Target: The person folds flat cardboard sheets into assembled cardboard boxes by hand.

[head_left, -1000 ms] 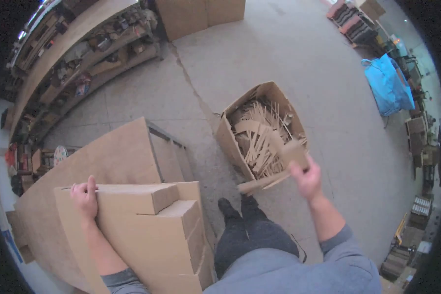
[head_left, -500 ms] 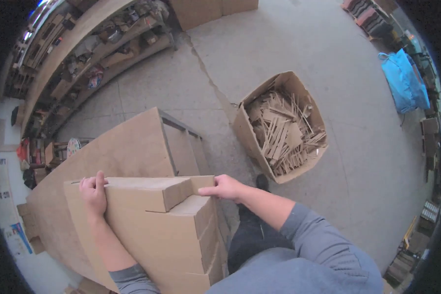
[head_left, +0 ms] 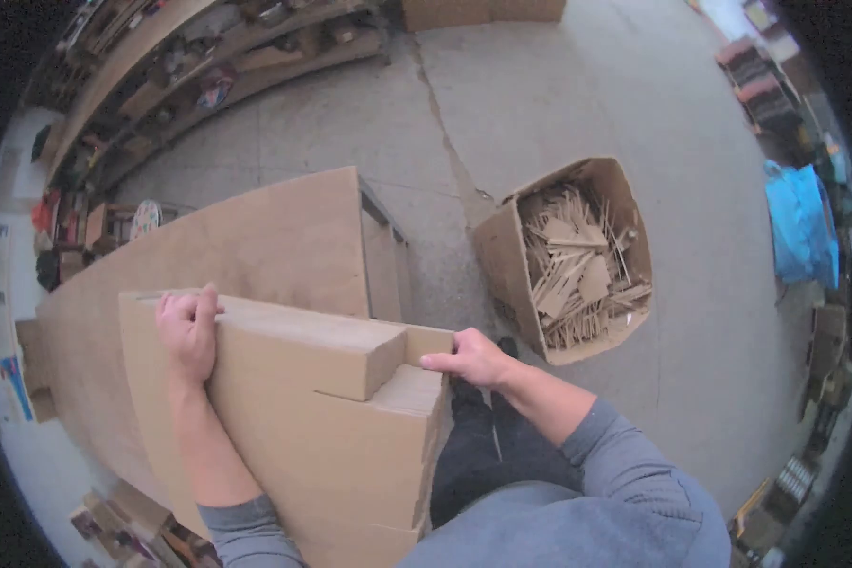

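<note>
A thick stack of flat cardboard sheets point(head_left: 303, 435) stands tilted on edge in front of me, its edges facing up. Slits and a stepped notch show at its upper right. My left hand point(head_left: 189, 331) is closed over the upper left edge of the stack, thumb up. At the upper right corner, my right hand point(head_left: 473, 360) pinches a projecting flap of the cardboard, thumb on the near side. The fingers behind the board are hidden. Just beyond the stack lies a wooden tabletop point(head_left: 256, 246).
A large cardboard box point(head_left: 502, 256) full of cardboard scraps point(head_left: 577, 265) stands on the concrete floor to the right of the table. Cluttered shelves point(head_left: 246, 66) line the back left. A blue bag point(head_left: 805, 222) sits at the far right.
The stack's top edge and both hands appear higher, with the right hand further right. The camera view has shifted, moving the table and scrap box rightward. Both hands keep their hold.
</note>
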Demonstrator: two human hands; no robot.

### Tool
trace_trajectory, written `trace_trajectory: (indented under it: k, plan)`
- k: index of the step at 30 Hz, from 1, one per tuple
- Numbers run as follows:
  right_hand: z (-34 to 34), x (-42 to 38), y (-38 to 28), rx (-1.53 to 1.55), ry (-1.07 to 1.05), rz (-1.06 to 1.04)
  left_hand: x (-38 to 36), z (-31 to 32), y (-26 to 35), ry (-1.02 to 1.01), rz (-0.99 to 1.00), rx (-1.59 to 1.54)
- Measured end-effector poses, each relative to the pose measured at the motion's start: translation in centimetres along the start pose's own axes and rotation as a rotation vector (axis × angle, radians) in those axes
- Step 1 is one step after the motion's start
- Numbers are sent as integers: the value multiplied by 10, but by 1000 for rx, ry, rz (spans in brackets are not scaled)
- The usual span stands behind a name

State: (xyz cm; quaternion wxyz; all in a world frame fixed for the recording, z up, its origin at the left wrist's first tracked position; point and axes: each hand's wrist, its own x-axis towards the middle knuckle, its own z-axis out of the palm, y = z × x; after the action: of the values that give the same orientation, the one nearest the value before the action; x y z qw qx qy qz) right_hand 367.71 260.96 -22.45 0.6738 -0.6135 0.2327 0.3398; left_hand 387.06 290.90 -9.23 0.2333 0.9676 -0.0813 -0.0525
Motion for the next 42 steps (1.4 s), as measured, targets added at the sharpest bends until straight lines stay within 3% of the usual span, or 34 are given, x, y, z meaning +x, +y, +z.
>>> trace_trajectory:
  k: [8,11,14,17,18,20,23,26,29,32,33,35,38,39,41,42]
  plan:
    - [-6,2,13,-50,24,-35,0,13,-10,115,119,23]
    - [-16,-18,33,27,159,-91,-1,3,1,68,86,52]
    - [-34,-61,152,524,349,111,-1,1,3,76,126,69]
    - [-6,-86,129,834,490,90,0,7,-2,91,153,94]
    - [-5,-100,110,733,489,40,-1,9,-4,94,183,90]
    - [-9,-127,66,226,419,-103,-1,10,-14,145,187,77]
    - [-47,-146,53,220,603,-379,-3,4,-4,119,155,73]
    - [-131,-140,96,172,1007,-79,1,6,-22,162,197,83]
    - [-199,-129,112,-93,1021,-229,-3,10,-14,427,264,183]
    - [-261,-105,109,-239,1033,-53,-18,6,-41,527,259,541]
    - [-255,-109,94,-251,997,-35,-43,-10,-26,473,200,423]
    - [-251,-117,60,-348,894,48,-94,-34,4,255,-50,-113]
    - [-198,-109,8,-480,483,34,-238,-58,-56,502,-339,16]
    - [-172,-99,14,-486,420,-85,-286,-63,-66,550,-428,6]
    - [-116,-80,22,-513,182,-519,-386,-68,-88,711,-792,-79]
    - [-96,-73,10,-512,103,-523,-430,-54,-88,763,-892,-283]
